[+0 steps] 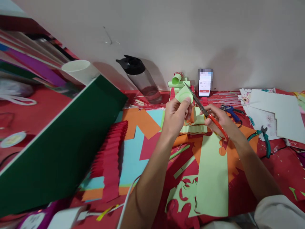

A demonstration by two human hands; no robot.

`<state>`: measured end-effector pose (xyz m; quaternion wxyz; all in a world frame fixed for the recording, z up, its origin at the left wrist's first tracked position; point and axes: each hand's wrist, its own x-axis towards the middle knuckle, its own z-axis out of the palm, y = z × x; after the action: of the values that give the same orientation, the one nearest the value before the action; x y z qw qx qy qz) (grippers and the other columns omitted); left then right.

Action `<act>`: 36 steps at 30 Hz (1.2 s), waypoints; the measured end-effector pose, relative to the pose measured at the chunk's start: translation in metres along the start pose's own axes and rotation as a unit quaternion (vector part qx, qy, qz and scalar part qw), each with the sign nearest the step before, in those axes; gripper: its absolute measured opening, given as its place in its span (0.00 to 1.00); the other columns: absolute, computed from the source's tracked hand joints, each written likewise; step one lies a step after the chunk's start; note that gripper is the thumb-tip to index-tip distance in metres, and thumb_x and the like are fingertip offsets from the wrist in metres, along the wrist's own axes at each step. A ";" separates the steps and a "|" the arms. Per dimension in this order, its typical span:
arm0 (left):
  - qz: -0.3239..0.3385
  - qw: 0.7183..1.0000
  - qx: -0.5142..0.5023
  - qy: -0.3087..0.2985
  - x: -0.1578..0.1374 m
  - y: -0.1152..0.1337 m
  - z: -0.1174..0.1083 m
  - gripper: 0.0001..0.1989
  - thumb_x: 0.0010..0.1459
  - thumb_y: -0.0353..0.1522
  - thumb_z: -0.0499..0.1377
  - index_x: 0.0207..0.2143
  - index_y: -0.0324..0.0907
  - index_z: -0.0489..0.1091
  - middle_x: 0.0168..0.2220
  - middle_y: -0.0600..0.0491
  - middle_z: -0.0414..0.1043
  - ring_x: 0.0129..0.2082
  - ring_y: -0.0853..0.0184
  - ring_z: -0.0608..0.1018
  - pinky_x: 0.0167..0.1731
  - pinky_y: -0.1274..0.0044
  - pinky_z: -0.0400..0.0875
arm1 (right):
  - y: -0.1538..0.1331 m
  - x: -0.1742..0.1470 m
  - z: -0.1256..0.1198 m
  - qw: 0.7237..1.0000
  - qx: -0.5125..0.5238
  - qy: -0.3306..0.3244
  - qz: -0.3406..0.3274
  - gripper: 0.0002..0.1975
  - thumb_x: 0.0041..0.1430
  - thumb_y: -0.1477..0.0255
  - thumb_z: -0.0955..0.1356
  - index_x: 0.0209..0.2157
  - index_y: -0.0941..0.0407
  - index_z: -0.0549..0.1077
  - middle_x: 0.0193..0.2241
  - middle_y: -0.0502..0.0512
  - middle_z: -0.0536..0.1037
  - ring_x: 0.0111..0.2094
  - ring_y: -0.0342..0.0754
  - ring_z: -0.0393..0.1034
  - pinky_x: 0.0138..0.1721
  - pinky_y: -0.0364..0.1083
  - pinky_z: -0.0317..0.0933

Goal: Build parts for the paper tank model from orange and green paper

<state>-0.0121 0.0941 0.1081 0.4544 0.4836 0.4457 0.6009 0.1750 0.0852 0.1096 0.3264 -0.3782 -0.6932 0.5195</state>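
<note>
Between the thumb and fingers of my left hand (pixel 177 113) is a small piece of light green paper (pixel 184 93) with a curved outline on it. My right hand (pixel 218 117) grips red-handled scissors (pixel 218 127). Their metal blades point up and left, close against the right edge of the piece. Below the hands lies a long light green paper sheet (pixel 213 178). Beside it are light green scraps (pixel 182 194) with rounded cut-outs. Rolled light green paper tubes (pixel 176 79) stand just behind my left hand.
A dark green board (pixel 62 149) leans at the left, near a water bottle (pixel 143 79) and a white cup (pixel 79 70). A phone (pixel 205 83) stands against the wall. Teal pliers (pixel 265 141), a blue-handled tool (pixel 232 113) and white card sheets (pixel 283 114) lie at the right.
</note>
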 end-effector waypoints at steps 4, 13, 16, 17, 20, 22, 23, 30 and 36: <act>-0.002 1.000 0.014 -0.017 0.000 0.003 -0.002 0.15 0.58 0.38 0.62 0.21 0.43 0.64 0.19 0.58 0.61 0.16 0.74 0.64 0.18 0.79 0.60 | 0.000 -0.002 -0.004 1.000 0.001 -0.016 -0.010 0.27 0.61 0.45 0.71 0.49 0.52 0.72 0.32 0.48 0.71 0.25 0.40 0.59 0.27 0.42 0.58; -0.042 0.996 -0.010 -0.081 0.000 0.001 -0.010 0.17 0.56 0.34 0.62 0.18 0.44 0.60 0.19 0.57 0.57 0.18 0.73 0.61 0.18 0.77 0.57 | -0.010 -0.006 -0.017 0.999 -0.020 -0.042 0.021 0.31 0.56 0.41 0.72 0.47 0.52 0.71 0.31 0.48 0.67 0.30 0.44 0.59 0.29 0.42 0.56; -0.063 0.993 -0.021 -0.095 -0.001 0.001 -0.012 0.18 0.56 0.34 0.62 0.18 0.44 0.59 0.19 0.57 0.55 0.18 0.73 0.60 0.18 0.77 0.57 | -0.010 -0.007 -0.021 0.998 -0.016 -0.059 0.030 0.30 0.55 0.42 0.73 0.47 0.51 0.71 0.31 0.48 0.68 0.29 0.44 0.57 0.28 0.42 0.54; -0.068 0.993 -0.022 -0.098 -0.001 0.002 -0.012 0.18 0.56 0.35 0.62 0.18 0.44 0.59 0.19 0.57 0.55 0.18 0.73 0.60 0.18 0.77 0.56 | -0.010 -0.007 -0.022 0.998 -0.017 -0.061 0.029 0.30 0.56 0.42 0.73 0.47 0.51 0.71 0.31 0.48 0.68 0.29 0.44 0.57 0.28 0.43 0.54; -0.076 0.992 -0.027 -0.098 0.000 0.002 -0.012 0.18 0.55 0.35 0.62 0.18 0.44 0.59 0.19 0.57 0.56 0.17 0.73 0.60 0.18 0.77 0.56 | -0.013 -0.008 -0.023 0.997 -0.021 -0.066 0.023 0.31 0.56 0.41 0.72 0.46 0.52 0.71 0.31 0.48 0.67 0.29 0.44 0.57 0.29 0.43 0.56; -0.079 0.992 -0.029 -0.094 -0.001 0.003 -0.011 0.17 0.55 0.35 0.62 0.18 0.44 0.60 0.19 0.57 0.56 0.17 0.73 0.60 0.17 0.77 0.55 | -0.016 -0.009 -0.022 0.997 -0.018 -0.068 0.021 0.32 0.56 0.40 0.71 0.46 0.52 0.71 0.31 0.48 0.67 0.29 0.44 0.59 0.30 0.43 0.58; -0.079 0.992 -0.028 -0.092 -0.001 0.003 -0.010 0.17 0.55 0.35 0.62 0.18 0.43 0.60 0.19 0.57 0.56 0.18 0.73 0.60 0.18 0.77 0.55 | -0.017 -0.009 -0.021 0.997 -0.015 -0.069 0.023 0.32 0.56 0.39 0.71 0.46 0.52 0.71 0.32 0.48 0.68 0.30 0.44 0.59 0.31 0.44 0.58; -0.073 0.994 0.011 -0.077 -0.003 0.006 -0.010 0.14 0.57 0.35 0.61 0.21 0.41 0.65 0.21 0.57 0.61 0.20 0.74 0.61 0.20 0.80 0.57 | -0.018 -0.010 -0.023 0.996 -0.026 -0.074 0.036 0.26 0.61 0.46 0.71 0.47 0.52 0.70 0.40 0.52 0.72 0.35 0.46 0.65 0.35 0.45 0.62; -0.063 0.994 0.030 -0.080 -0.002 0.004 -0.009 0.16 0.57 0.37 0.61 0.20 0.42 0.63 0.20 0.57 0.59 0.19 0.74 0.60 0.20 0.79 0.56 | -0.018 -0.011 -0.024 0.996 -0.026 -0.075 0.047 0.27 0.60 0.45 0.71 0.48 0.52 0.70 0.35 0.49 0.69 0.31 0.44 0.60 0.32 0.44 0.58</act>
<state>-0.0210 0.0905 0.1105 0.5106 0.5144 0.4552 0.5172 0.1974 0.0843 0.1323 0.2386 -0.3789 -0.7102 0.5433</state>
